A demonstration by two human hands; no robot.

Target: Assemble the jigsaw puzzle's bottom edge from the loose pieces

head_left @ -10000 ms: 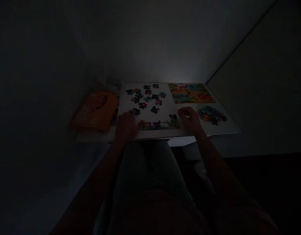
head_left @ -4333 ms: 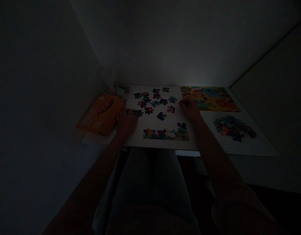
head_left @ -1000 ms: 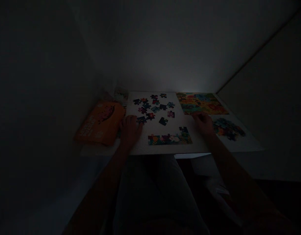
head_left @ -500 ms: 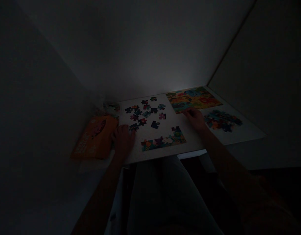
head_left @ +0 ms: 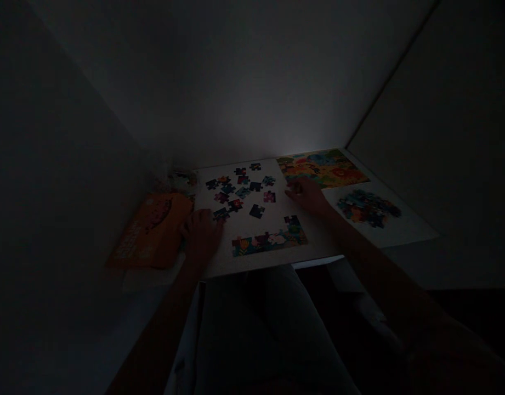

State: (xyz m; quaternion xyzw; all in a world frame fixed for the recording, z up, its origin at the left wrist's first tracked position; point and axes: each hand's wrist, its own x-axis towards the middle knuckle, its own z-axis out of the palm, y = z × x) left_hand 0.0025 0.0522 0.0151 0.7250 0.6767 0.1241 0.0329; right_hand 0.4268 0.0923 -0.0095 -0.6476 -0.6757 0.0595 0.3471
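In dim light, my left hand lies flat on the white board with its fingers spread. Its fingertips are close to a dark puzzle piece and the orange box. My right hand hovers over the board's right part, just right of a pink puzzle piece. Thumb and forefinger are slightly apart, and I see nothing between them. Several loose pieces lie scattered across the upper board, among them a dark blue one. Nearer me is a joined puzzle strip, with a piece rising at its right end.
The orange puzzle box lies at the left, with crumpled clear plastic behind it. A colourful animal picture lies at the back right. In front of it is a heap of puzzle pieces. Walls stand behind and beside the table.
My right hand has moved left, from the animal picture's lower edge towards the loose pieces. My left hand stays in place on the board. The view has shifted slightly.
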